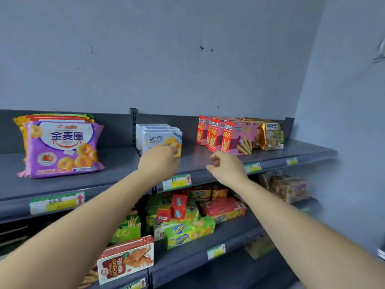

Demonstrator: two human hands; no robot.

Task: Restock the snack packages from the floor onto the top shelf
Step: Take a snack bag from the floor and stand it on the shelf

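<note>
Fingers of the left hand (159, 161) touch the white box (161, 137), grip hidden; right hand (228, 167) loosely curled, empty.

The purple snack bag (62, 149) on the top shelf (116, 163) reads "金麦圈" in large blue characters. The white box (161, 140) beside it carries the brand "LANDY". The price tags (177, 182) on the shelf edge bear red up-arrows; their print is too blurred to read.

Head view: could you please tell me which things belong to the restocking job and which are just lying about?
Job: top shelf; Landy boxes; purple bag; red boxes; gold bag; left hand at the Landy boxes; right hand, empty.
Lying about: green boxes below; price tags.
</note>
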